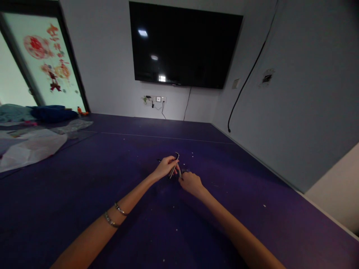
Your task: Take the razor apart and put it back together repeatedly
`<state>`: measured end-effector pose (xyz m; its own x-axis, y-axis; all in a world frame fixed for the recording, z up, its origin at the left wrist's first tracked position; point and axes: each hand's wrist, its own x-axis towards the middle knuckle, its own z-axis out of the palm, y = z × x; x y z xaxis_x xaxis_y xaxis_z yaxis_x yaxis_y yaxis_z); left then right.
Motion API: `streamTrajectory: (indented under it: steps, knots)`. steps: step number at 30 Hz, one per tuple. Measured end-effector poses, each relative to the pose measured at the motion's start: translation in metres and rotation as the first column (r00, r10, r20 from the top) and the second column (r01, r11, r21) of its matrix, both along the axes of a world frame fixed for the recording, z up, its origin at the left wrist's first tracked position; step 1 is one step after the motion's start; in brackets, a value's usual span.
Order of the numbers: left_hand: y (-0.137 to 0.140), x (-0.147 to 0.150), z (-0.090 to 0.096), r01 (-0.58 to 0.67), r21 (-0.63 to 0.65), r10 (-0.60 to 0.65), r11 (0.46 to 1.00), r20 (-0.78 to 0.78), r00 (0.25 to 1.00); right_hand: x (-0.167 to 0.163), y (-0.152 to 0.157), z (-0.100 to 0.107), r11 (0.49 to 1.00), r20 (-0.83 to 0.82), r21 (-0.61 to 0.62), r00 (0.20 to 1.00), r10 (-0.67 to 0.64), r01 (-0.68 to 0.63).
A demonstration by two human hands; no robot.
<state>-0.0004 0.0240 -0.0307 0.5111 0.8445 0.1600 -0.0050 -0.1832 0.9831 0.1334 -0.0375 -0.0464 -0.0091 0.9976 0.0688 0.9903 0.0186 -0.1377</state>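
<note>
My left hand (167,167) is closed on a thin, flat dark piece with pale edges (173,171); its exact kind is too small to make out. A short bent tip of it sticks up past my fingers. Just to the right, my right hand (192,182) is a closed fist gripping the lower end of a narrow pale strip (179,171). That strip runs up toward the left hand; whether it joins the dark piece I cannot tell. A small dark item (185,170) shows just beyond the right knuckles. Both hands are low over the purple surface (134,216).
Small white scraps (264,206) dot the purple surface. At the left lie crumpled clear plastic (36,147) and dark blue cloth (53,113). A black cable (246,76) hangs down the right wall. A television (185,45) is on the far wall, above sockets (158,99).
</note>
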Motion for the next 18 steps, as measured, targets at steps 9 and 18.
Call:
streamTrajectory:
  steps: [9,18]
  knots:
    - [-0.001,0.001,0.001,-0.12,0.154,0.115,0.981,0.043,0.993,0.097,0.011,0.05,0.963,-0.45,0.267,0.878,0.161,-0.04]
    - [-0.01,0.005,0.002,-0.112,0.178,0.096,0.978,0.097,0.991,0.133,-0.012,0.084,0.94,-0.654,0.284,0.68,0.332,-0.186]
